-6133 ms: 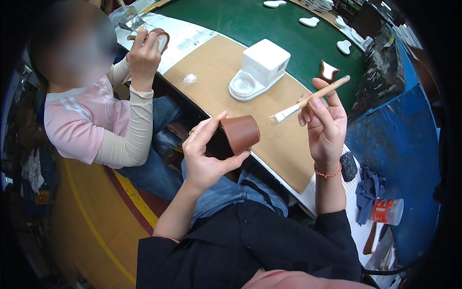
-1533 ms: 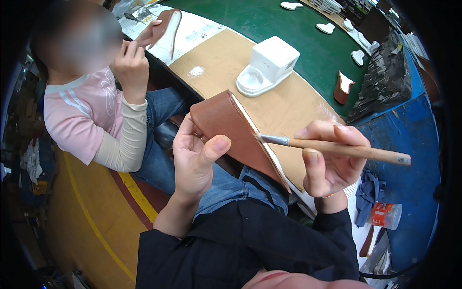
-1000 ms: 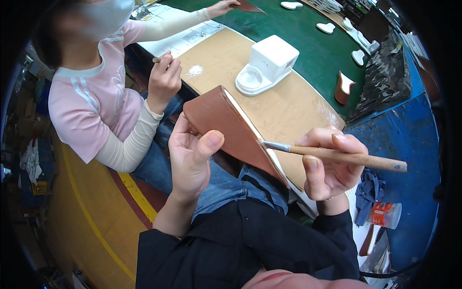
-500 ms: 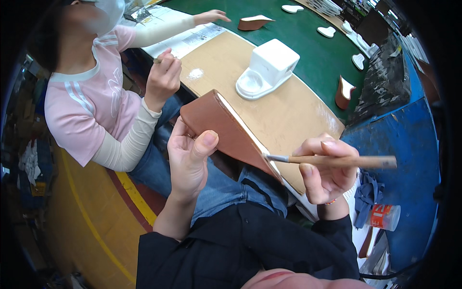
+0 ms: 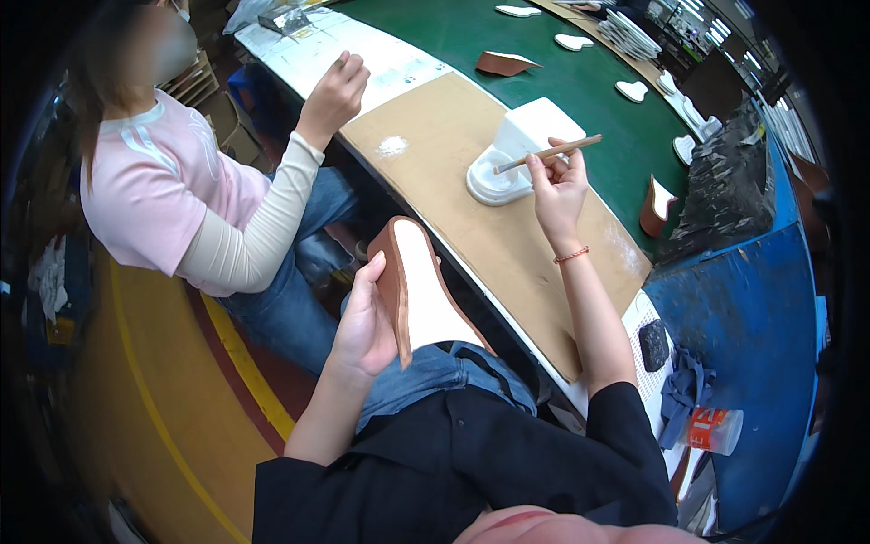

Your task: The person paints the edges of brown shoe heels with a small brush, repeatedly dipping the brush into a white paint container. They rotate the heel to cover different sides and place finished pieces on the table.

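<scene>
My left hand (image 5: 362, 331) is closed round the side of a brown wedge shoe sole (image 5: 424, 290) above my lap. Its white upper face is turned up towards me and its tall heel end points away. A thin wooden-handled brush (image 5: 580, 144) is pinched in the fingers of my right hand (image 5: 559, 195), out over the table. The bristle end is at the round front cup of a white plastic glue pot (image 5: 542, 120); whether it touches the cup I cannot tell. Part of that pot is hidden behind my right hand.
The pot stands on a brown board (image 5: 430, 127). Beyond it, brown wedges (image 5: 506, 63) and white sole pieces (image 5: 574, 42) lie on a green belt (image 5: 580, 82). At left sits a co-worker in pink (image 5: 154, 195), one hand raised. A blue metal panel (image 5: 752, 308) bounds the right.
My right hand has carried the brush from the sole's edge out to the white pot. My left hand has lowered the sole and turned its white face up.
</scene>
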Demonstrator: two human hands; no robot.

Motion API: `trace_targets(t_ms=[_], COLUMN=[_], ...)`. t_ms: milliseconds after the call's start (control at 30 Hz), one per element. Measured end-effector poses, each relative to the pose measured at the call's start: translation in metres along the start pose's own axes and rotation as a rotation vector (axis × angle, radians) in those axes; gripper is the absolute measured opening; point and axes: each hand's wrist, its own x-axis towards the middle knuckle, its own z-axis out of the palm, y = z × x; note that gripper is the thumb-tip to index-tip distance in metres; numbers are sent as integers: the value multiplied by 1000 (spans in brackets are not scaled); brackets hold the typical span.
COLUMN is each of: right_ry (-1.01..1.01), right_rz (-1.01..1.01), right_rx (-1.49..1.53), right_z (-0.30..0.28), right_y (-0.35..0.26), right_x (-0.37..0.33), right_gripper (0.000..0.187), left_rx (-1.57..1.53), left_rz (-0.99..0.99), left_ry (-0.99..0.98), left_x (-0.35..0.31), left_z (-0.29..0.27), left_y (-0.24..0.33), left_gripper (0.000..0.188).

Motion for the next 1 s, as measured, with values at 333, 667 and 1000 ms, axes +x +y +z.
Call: trace_targets(t_ms=[333,667,1000], right_ry=[-17,47,-242], right_rz=[-97,188,507], right_rx=[-209,113,725], right_z=[15,12,-1], right_y=[14,13,-104], right_x=[-4,-8,-45], right_gripper=[27,36,43], left_rx=[122,205,297], left_rz=[114,217,339], left_ry=[-64,-109,-86], left_x=[-15,-22,-19], left_z=[-20,-20,15], left_y=[8,10,10], left_gripper=[53,49,57])
